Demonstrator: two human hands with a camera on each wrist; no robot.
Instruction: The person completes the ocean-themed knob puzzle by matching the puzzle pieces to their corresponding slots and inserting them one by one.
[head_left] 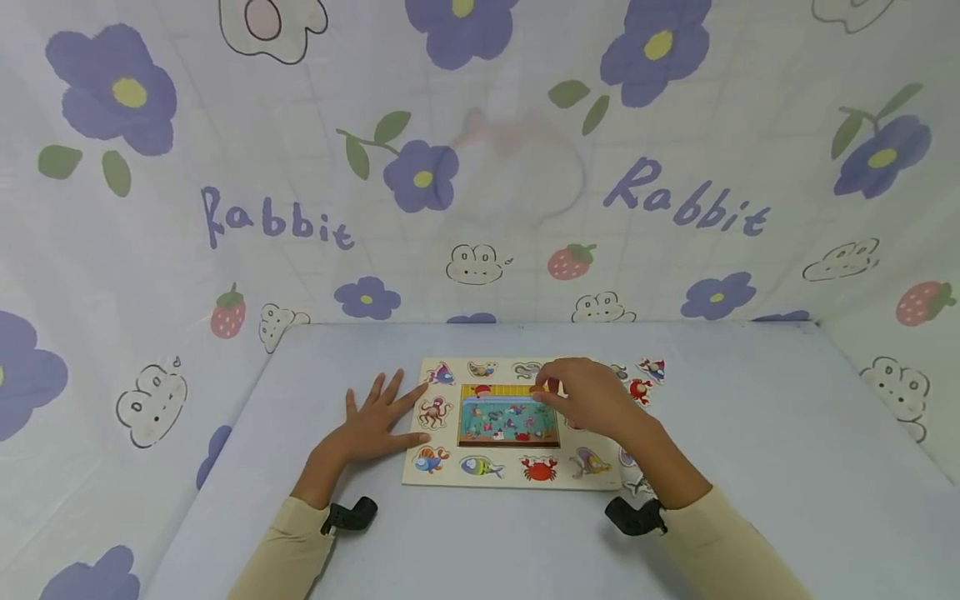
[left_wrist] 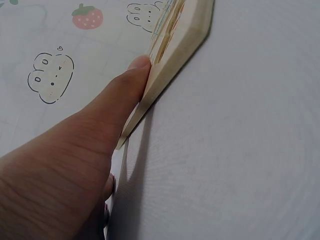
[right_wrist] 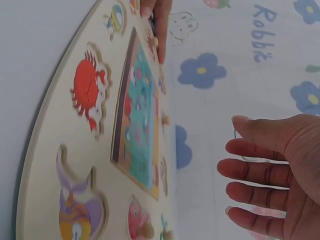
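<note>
From the head view, I saw the puzzle board (head_left: 512,458) lying on the worktop (head_left: 750,417), about midway between its side edges. The left hand (head_left: 372,429) was spread, index finger and thumb touching the board's left edge; the right hand (head_left: 588,400) reached over the printed panel (head_left: 502,417), near its far right corner. A red crab piece (head_left: 640,391) and a starfish piece (head_left: 639,486) lay past the board's right edge, where a careless forearm might scatter them; that arm hid other pieces there. In the left wrist view, the thumb (left_wrist: 132,82) lay against the board; should it let up, I judged, a push could skid the board. The board ran out of frame. In the right wrist view, that hand's fingers were loosely bent, thumb apart, gripping nothing visible; the knobbed pink fish (right_wrist: 136,212) could catch a fingertip and tip. The farther shapes blurred.
</note>
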